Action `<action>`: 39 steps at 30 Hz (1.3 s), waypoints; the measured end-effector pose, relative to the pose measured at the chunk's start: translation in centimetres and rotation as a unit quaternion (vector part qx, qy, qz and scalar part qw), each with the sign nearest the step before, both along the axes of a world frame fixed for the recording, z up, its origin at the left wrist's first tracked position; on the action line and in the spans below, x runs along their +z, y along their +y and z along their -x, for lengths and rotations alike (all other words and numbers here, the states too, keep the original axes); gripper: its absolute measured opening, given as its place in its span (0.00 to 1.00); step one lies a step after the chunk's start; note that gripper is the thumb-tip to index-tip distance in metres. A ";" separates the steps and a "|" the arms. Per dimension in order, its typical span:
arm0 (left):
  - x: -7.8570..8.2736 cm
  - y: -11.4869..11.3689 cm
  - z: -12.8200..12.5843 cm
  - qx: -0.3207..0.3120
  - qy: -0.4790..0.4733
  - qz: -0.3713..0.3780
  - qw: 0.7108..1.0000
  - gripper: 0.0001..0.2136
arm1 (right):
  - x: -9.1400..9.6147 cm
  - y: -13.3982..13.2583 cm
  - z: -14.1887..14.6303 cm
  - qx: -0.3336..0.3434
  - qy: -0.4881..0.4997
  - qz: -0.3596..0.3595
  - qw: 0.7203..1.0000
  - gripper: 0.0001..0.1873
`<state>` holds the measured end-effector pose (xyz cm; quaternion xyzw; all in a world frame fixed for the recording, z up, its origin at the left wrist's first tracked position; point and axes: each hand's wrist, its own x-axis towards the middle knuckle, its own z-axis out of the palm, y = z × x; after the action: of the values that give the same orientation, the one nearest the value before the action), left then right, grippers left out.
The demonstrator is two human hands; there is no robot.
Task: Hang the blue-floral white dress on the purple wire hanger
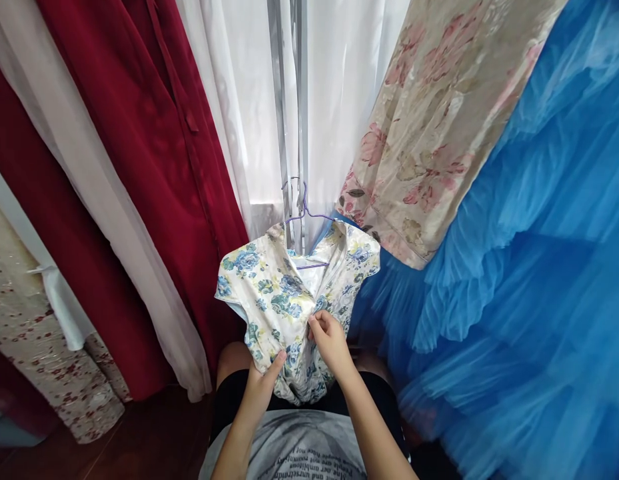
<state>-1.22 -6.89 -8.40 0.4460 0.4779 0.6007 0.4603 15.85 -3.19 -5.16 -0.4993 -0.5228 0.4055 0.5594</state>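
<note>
A white dress with blue flowers (282, 293) hangs in front of my lap on a thin purple hanger (305, 212). It has short cap sleeves and a V-shaped neckline. My left hand (265, 381) grips the lower left side of the dress, thumb on top and the other fingers hidden beneath the cloth. At the front, just below the neckline's point, my right hand (329, 337) pinches the fabric between thumb and fingers. The lower part of the dress bunches over my legs.
Red curtain-like cloth (154, 167) and pale garments hang at the left. White sheer fabric (344, 100) is straight ahead. To the right hang a beige floral garment (429, 153) and a large blue tulle gown (539, 300). Dark floor (154, 433) shows at lower left.
</note>
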 end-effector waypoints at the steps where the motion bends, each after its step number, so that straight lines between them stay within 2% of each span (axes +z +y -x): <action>1: -0.1 0.2 0.3 0.011 0.013 0.001 1.000 0.24 | 0.0 0.0 -0.1 0.005 0.014 0.001 1.000 0.17; 2: -0.3 0.3 0.7 0.037 0.027 -0.003 0.999 0.24 | 0.0 -0.2 -0.4 0.011 0.030 0.007 0.999 0.17; 4: -0.7 0.6 1.0 0.140 0.064 -0.042 0.987 0.25 | 0.0 -0.5 -0.9 0.038 0.063 0.040 0.996 0.17; 6: -1.1 0.7 0.6 0.241 0.123 -0.129 0.954 0.24 | 0.1 -1.0 -1.3 0.079 0.094 0.086 0.989 0.17; 7: -1.3 0.8 -0.1 0.249 0.164 -0.175 0.938 0.23 | 0.2 -1.3 -1.5 0.098 0.107 0.108 0.984 0.17; 8: -1.4 1.0 -1.0 0.224 0.206 -0.209 0.929 0.20 | 0.4 -1.5 -1.5 0.114 0.118 0.123 0.979 0.17; 9: -1.5 1.2 -2.0 0.172 0.239 -0.229 0.928 0.18 | 0.6 -1.7 -1.5 0.125 0.127 0.130 0.975 0.17; 11: -1.5 1.9 -4.2 0.057 0.250 -0.223 0.940 0.17 | 0.9 -2.1 -1.3 0.133 0.136 0.127 0.973 0.17; 12: -1.4 2.3 -5.2 0.024 0.237 -0.210 0.948 0.17 | 1.1 -2.2 -1.3 0.133 0.138 0.124 0.974 0.17; 14: -1.1 3.1 -6.4 0.002 0.213 -0.205 0.955 0.13 | 1.4 -2.3 -1.4 0.125 0.139 0.121 0.975 0.17; 16: -0.7 3.6 -6.9 -0.003 0.230 -0.230 0.946 0.03 | 2.1 -2.0 -1.9 0.113 0.145 0.118 0.976 0.16; 17: -0.6 3.7 -7.0 -0.005 0.247 -0.244 0.938 0.03 | 2.7 -1.6 -2.3 0.108 0.155 0.115 0.975 0.16; 20: -0.5 3.5 -7.1 -0.039 0.285 -0.256 0.923 0.07 | 6.2 1.0 -3.2 0.081 0.205 0.093 0.971 0.13; 24: -1.5 3.7 -7.9 -0.076 0.330 -0.237 0.911 0.07 | 13.2 6.3 -3.0 0.038 0.215 0.016 0.976 0.11; 26: -2.2 4.1 -8.1 -0.080 0.360 -0.236 0.899 0.08 | 16.0 8.5 -2.4 0.024 0.225 -0.008 0.974 0.10; 28: -2.6 4.5 -7.9 -0.089 0.377 -0.235 0.892 0.08 | 17.4 9.8 -1.8 0.014 0.230 -0.028 0.973 0.09; 30: -2.2 5.0 -7.1 -0.105 0.377 -0.231 0.891 0.07 | 17.3 9.9 -1.5 0.014 0.211 -0.051 0.976 0.08; 32: -0.3 5.6 -6.0 -0.122 0.363 -0.237 0.893 0.04 | 16.4 9.4 -1.5 0.018 0.180 -0.067 0.981 0.09; 33: 1.3 6.1 -5.5 -0.121 0.352 -0.249 0.894 0.02 | 15.9 9.0 -1.6 0.018 0.168 -0.072 0.983 0.09; 34: 3.2 6.7 -5.0 -0.114 0.337 -0.266 0.896 0.03 | 15.4 8.5 -1.8 0.016 0.160 -0.075 0.984 0.10; 36: 7.9 8.3 -4.3 -0.052 0.312 -0.313 0.896 0.08 | 15.0 7.7 -2.1 0.017 0.147 -0.085 0.985 0.10; 37: 10.3 9.2 -4.1 -0.021 0.297 -0.343 0.891 0.11 | 15.1 7.4 -2.2 0.022 0.138 -0.093 0.986 0.11; 39: 14.8 11.0 -4.2 -0.009 0.309 -0.376 0.874 0.15 | 15.4 7.1 -2.4 0.036 0.107 -0.113 0.987 0.12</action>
<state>2.95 4.09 6.35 0.7526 0.3298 0.5623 0.0927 18.29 3.86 10.24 -0.3675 -0.5203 0.4147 0.6498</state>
